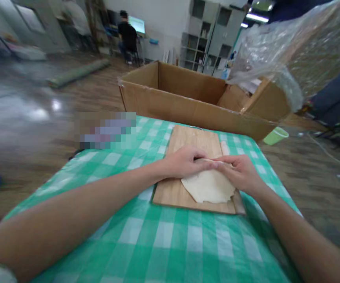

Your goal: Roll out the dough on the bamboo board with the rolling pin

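Note:
A thin, pale sheet of dough (209, 188) with uneven edges lies on a wooden cutting board (170, 194). At its far edge my left hand (184, 161) is closed, thumb and fingers gripping the dough. Coming from the other side, my right hand (240, 173) pinches the same far edge, and the two thumbs nearly meet. The fingertips partly cover that edge, so its fold is hard to make out. Along the board's right side lies a slim wooden stick (239, 202), partly hidden under my right hand.
A green and white checked cloth (164, 243) covers the table. Beyond its far edge stands a large cardboard box (187, 104), with plastic-wrapped material (314, 47) at right. A green bin (276, 135) is on the floor. A seated person (127, 37) is in the background.

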Tool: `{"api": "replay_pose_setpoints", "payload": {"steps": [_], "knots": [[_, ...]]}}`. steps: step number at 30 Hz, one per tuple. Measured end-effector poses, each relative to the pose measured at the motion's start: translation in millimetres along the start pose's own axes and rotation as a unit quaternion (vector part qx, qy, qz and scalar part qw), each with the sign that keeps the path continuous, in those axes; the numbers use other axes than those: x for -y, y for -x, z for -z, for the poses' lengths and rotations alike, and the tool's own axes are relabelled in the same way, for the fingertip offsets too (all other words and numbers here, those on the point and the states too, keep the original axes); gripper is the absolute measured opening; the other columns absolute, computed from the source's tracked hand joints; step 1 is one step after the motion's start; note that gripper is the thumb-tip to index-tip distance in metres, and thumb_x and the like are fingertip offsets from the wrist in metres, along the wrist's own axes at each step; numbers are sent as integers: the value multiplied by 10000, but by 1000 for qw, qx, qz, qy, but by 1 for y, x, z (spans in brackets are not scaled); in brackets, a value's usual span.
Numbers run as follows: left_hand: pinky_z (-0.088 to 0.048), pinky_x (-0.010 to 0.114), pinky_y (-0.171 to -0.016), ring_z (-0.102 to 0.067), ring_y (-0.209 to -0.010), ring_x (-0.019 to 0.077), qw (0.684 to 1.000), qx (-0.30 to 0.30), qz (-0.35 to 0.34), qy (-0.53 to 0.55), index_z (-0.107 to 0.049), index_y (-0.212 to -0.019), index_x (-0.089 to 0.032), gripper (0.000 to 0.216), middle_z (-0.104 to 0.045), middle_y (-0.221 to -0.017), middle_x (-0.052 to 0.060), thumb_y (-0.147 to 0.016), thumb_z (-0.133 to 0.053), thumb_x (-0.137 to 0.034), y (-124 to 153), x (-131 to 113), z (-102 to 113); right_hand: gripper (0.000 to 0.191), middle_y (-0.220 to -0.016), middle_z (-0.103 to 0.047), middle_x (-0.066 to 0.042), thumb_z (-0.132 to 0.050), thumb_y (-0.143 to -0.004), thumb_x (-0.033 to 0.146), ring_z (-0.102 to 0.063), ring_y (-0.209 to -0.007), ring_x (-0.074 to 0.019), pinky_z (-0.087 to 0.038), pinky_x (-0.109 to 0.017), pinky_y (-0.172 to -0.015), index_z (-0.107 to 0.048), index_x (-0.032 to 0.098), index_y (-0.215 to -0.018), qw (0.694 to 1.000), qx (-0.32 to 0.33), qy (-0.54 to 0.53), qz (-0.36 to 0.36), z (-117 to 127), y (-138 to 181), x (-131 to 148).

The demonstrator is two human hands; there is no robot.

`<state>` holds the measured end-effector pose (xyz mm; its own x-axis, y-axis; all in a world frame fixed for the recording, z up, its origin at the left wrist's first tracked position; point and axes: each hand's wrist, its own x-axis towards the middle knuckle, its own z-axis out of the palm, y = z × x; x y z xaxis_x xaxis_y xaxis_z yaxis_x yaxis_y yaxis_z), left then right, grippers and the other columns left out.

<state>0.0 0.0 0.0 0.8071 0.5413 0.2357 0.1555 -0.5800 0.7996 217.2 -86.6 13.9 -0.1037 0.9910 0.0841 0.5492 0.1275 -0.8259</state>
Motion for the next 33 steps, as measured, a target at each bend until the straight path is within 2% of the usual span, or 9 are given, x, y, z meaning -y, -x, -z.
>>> {"api": "replay_pose_setpoints", "payload": {"steps": [5,10,13,17,19,23,27,30,33], "knots": [[-276,226,-497,-488,-601,104,999,5,21,26,-688,-762,-147,432,-561,-669,-16,-920,-669,-548,-3,4,3,373,-671,-737,-32,-769,-847,548,-582,-578,-155,-379,-253,-484,-851,186,-806,993,-119,12,3,2,-3,-3],[-330,223,-504,-556,-633,127,997,6,35,61,-740,-859,-138,416,-640,-732,10,-924,-656,-541,-3,4,3,373,-709,-742,-30,-787,-841,550,-579,-600,-154,-409,-257,-517,-840,181,-831,985,-170,-21,3,4,-6,-10],[-363,225,-523,-577,-653,131,996,-3,41,83,-755,-941,-136,441,-672,-779,20,-965,-601,-548,-2,4,3,400,-744,-744,-38,-792,-844,576,-587,-622,-154,-425,-251,-531,-825,177,-844,991,-121,-63,-15,8,-6,-10],[-328,224,-519,-535,-634,115,999,-10,6,45,-742,-832,-146,438,-628,-709,1,-946,-638,-556,-2,5,3,474,-841,-747,-46,-758,-879,620,-606,-661,-155,-432,-237,-536,-814,173,-1026,992,86,-79,-49,10,-1,-1],[-302,225,-505,-515,-619,109,999,-9,-5,30,-729,-780,-150,447,-605,-680,-6,-922,-673,-570,-2,4,4,493,-778,-701,-28,-722,-900,645,-547,-608,-131,-370,-224,-489,-804,165,-981,990,122,-46,-47,9,0,3],[-304,221,-492,-510,-597,106,997,-17,30,63,-724,-769,-147,469,-605,-673,-5,-934,-657,-581,-1,4,4,553,-618,-551,6,-677,-911,680,-407,-543,-106,-258,-236,-449,-751,154,-756,999,42,-1,-14,11,-2,2],[-367,211,-502,-557,-592,113,983,-41,68,166,-720,-833,-146,424,-657,-705,7,-942,-653,-551,-1,8,3,533,-678,-594,-11,-673,-921,661,-445,-589,-121,-295,-244,-483,-775,152,-797,999,-41,-1,5,18,-7,-5],[-386,211,-503,-584,-598,118,974,-53,85,205,-714,-835,-145,428,-686,-729,23,-925,-679,-563,-1,10,3,537,-681,-594,-14,-660,-931,662,-449,-602,-127,-296,-247,-493,-776,150,-814,999,-43,1,9,21,-7,-6],[-418,215,-533,-624,-653,132,976,-51,86,193,-743,-871,-144,430,-718,-789,39,-905,-708,-572,0,6,4,549,-711,-614,-20,-648,-932,683,-474,-612,-133,-327,-245,-500,-770,150,-876,1000,24,-19,-5,18,-5,-1]]}}
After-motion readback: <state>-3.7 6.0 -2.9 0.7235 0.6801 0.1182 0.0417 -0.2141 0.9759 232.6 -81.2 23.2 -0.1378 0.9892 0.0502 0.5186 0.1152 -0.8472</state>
